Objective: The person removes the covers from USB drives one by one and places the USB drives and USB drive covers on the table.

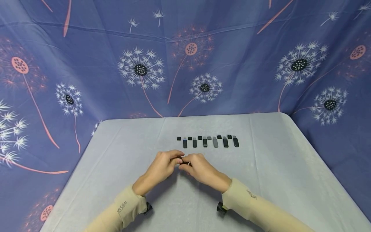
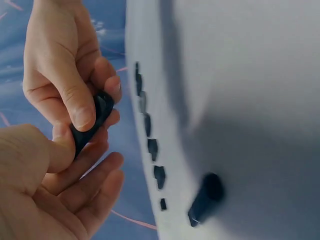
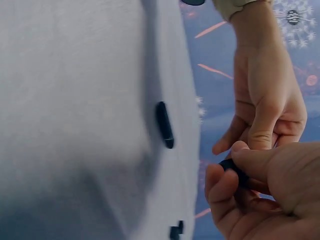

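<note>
My left hand (image 1: 166, 163) and right hand (image 1: 200, 167) meet above the table. Both pinch one dark USB stick (image 2: 103, 108) between thumbs and fingers; it shows partly in the right wrist view, and whether its cap is on cannot be told. On the table below lies another dark, elongated piece (image 3: 164, 125), which looks like a USB stick and is blurred in the left wrist view; the hands hide it from the head view. Beyond the hands stands a row of uncapped USB sticks, mostly black, one grey stick (image 1: 215, 142) among them.
Small caps lie beside the sticks in the row, such as the leftmost black cap (image 1: 178, 138) and a grey cap (image 1: 209, 138). The light-covered table (image 1: 130, 138) has a blue dandelion-print cloth (image 1: 237, 77) behind it and at both sides.
</note>
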The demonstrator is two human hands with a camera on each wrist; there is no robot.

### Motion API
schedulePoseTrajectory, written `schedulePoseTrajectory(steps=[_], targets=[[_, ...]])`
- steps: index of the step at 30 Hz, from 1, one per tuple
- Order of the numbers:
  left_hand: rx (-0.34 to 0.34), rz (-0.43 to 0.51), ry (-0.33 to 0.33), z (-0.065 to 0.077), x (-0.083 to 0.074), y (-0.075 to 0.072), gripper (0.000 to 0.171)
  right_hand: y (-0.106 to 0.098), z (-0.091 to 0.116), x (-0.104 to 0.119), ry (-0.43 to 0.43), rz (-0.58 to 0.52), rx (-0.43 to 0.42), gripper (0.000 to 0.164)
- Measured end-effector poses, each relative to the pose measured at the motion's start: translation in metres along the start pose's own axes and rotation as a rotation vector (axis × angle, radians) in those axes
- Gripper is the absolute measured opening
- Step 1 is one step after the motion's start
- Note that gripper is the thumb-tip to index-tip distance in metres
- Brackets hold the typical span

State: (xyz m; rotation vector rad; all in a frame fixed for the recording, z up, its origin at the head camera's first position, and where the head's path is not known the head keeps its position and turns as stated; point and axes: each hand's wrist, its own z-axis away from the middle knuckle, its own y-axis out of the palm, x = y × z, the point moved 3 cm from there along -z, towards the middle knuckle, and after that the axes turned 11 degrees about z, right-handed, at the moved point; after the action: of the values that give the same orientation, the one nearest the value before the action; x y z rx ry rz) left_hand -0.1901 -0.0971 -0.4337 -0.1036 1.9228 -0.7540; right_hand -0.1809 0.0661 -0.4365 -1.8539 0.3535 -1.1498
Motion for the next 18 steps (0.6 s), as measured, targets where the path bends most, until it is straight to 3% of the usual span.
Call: schedulePoseTrajectory(steps=[4,11,18], targets=[[-0.064,0.024,0.031,-0.002,-0.013,-0.002,0.023,-0.013,0.003,0.006,-0.043,0.054,-0.077,0.011],[-0.124,0.048,0.061,-0.003,-0.034,-0.005,0.036,-0.035,0.010,0.014,-0.001,-0.032,-0.113,0.010],[-0.170,0.032,0.070,0.001,-0.052,-0.007,0.015,-0.046,0.018,0.021,-0.004,-0.089,-0.195,0.019]])
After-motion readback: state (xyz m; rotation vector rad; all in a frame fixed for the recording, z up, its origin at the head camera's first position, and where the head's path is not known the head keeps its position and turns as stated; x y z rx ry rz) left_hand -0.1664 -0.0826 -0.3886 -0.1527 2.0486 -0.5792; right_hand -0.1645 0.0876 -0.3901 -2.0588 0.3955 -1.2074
